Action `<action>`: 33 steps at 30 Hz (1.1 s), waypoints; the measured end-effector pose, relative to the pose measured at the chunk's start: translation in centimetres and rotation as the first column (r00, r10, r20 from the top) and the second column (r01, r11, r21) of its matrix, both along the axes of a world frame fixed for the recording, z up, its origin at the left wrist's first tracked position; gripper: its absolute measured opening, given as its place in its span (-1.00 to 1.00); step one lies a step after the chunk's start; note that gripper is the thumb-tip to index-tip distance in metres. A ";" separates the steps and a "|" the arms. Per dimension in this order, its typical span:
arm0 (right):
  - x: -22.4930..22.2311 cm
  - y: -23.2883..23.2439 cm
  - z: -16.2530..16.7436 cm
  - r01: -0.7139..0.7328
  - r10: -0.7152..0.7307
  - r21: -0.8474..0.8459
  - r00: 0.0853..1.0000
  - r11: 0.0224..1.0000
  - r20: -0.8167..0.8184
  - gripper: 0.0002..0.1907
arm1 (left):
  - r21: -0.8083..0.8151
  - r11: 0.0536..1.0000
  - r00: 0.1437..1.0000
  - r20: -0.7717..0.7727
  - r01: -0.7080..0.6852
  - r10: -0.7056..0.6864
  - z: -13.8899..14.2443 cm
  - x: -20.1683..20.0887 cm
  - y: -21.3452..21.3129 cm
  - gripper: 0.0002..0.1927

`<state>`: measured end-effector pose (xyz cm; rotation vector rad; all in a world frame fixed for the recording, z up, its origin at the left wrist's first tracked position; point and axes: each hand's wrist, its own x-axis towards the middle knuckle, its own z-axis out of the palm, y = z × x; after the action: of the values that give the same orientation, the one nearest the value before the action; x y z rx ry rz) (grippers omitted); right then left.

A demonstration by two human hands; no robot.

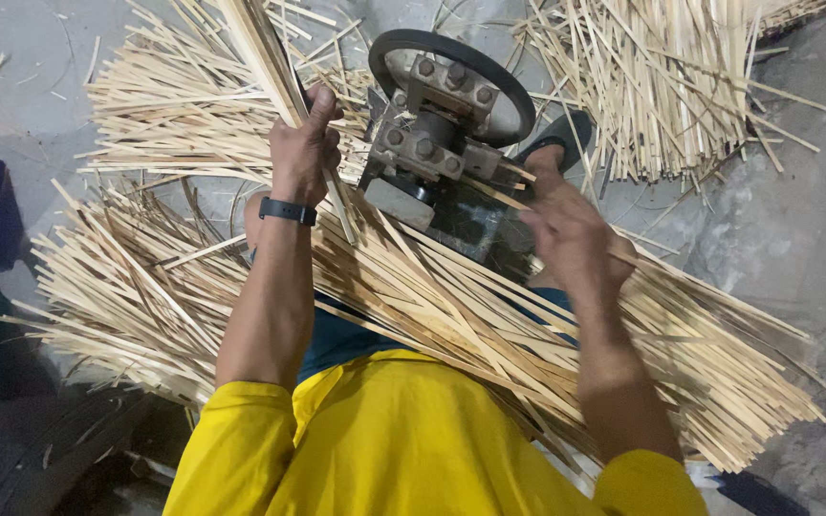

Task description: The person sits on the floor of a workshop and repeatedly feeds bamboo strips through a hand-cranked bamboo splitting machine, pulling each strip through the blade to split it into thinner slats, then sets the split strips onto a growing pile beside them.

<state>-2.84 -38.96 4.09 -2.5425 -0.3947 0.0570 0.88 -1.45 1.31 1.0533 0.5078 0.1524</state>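
Head view: the left hand (305, 143) is clenched around a thin bundle of bamboo strips (265, 53) that runs from the fist up toward the top centre of the frame. A black wristband (288, 210) sits on that wrist. The right hand (571, 239) is blurred; it seems to pinch a single strip (509, 196) just beside the bolted metal block of a small splitting machine (432, 143) with a black ring, centre top, but I cannot tell how firmly it grips.

A thick sheaf of split strips (709, 354) lies across the person's lap, fanning from centre to lower right, over the yellow shirt (403, 440). More strips are heaped on the concrete floor (795, 229): one pile at left (126, 296), one at upper left (174, 115), one at upper right (662, 86).

Judging by these heaps, much cutting looks done; which piles are finished and which are waiting cannot be told, so the remainder is unclear.
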 end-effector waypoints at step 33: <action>-0.1 -5.6 0.4 0.030 -0.029 -0.041 0.999 0.999 0.033 -0.83 | -0.014 1.000 0.999 -0.043 -0.027 0.027 -0.4 0.4 -0.1 -0.55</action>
<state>-2.98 -44.54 4.52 -2.5926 -0.3721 0.0137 1.32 -1.51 0.95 1.0376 0.5610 0.1501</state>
